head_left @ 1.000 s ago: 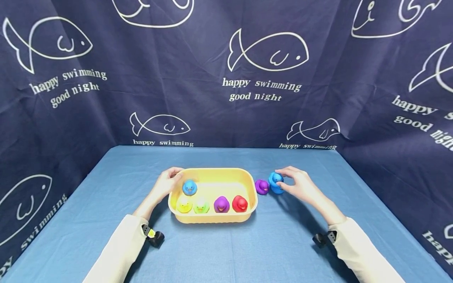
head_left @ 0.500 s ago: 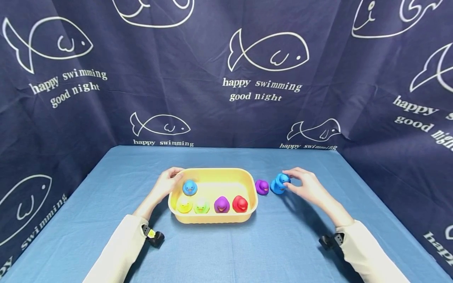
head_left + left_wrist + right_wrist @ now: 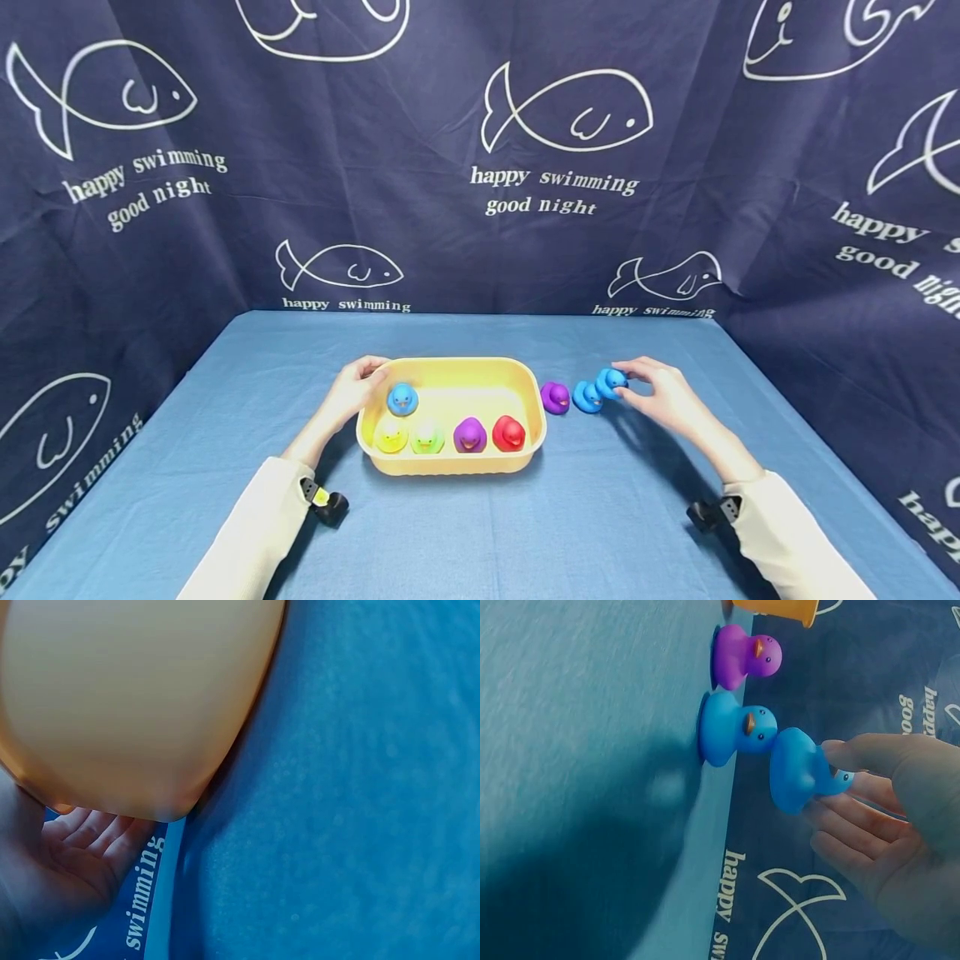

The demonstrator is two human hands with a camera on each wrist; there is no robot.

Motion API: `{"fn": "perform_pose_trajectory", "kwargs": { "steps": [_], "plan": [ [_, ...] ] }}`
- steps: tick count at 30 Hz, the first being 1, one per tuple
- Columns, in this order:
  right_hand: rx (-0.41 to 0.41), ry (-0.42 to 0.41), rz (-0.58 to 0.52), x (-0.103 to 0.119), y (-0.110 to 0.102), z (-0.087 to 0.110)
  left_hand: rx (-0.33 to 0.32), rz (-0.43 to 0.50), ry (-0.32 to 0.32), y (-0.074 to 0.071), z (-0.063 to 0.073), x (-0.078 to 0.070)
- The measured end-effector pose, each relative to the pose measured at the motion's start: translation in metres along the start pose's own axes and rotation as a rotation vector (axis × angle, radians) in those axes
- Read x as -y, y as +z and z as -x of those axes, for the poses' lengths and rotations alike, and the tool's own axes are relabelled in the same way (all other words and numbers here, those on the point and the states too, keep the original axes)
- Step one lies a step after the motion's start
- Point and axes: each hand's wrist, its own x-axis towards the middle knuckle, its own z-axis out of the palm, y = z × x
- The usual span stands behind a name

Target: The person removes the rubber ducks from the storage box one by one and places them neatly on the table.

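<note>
My right hand (image 3: 662, 395) pinches a blue rubber duck (image 3: 795, 771) between thumb and fingers, raised above the table. Just left of it, a second blue rubber duck (image 3: 587, 397) sits on the cloth, with a purple rubber duck (image 3: 555, 397) beside that one. My left hand (image 3: 356, 390) grips the left end of a pale yellow plastic basin (image 3: 457, 463), its thumb over the rim and its fingers on the outside wall. Inside the basin are a blue duck (image 3: 402, 399), a yellow duck (image 3: 391, 436), a green duck (image 3: 427, 437), a purple duck (image 3: 470, 434) and a red duck (image 3: 509, 433).
A blue cloth (image 3: 480, 542) covers the table. Dark blue fabric (image 3: 420, 217) printed with white fish and lettering hangs behind and along both sides. A small black camera is strapped to each wrist.
The right hand has moved to the right with its blue duck, uncovering the blue duck that was partly hidden below. The left hand and basin stay in place.
</note>
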Motion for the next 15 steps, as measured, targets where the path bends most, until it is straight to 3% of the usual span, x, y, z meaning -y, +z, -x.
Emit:
{"fn": "perform_pose_trajectory", "kwargs": {
  "steps": [15],
  "plan": [
    [0.138, 0.139, -0.008, -0.012, -0.005, 0.011, 0.007, 0.001, -0.024, 0.000, 0.002, -0.003]
  ]
}}
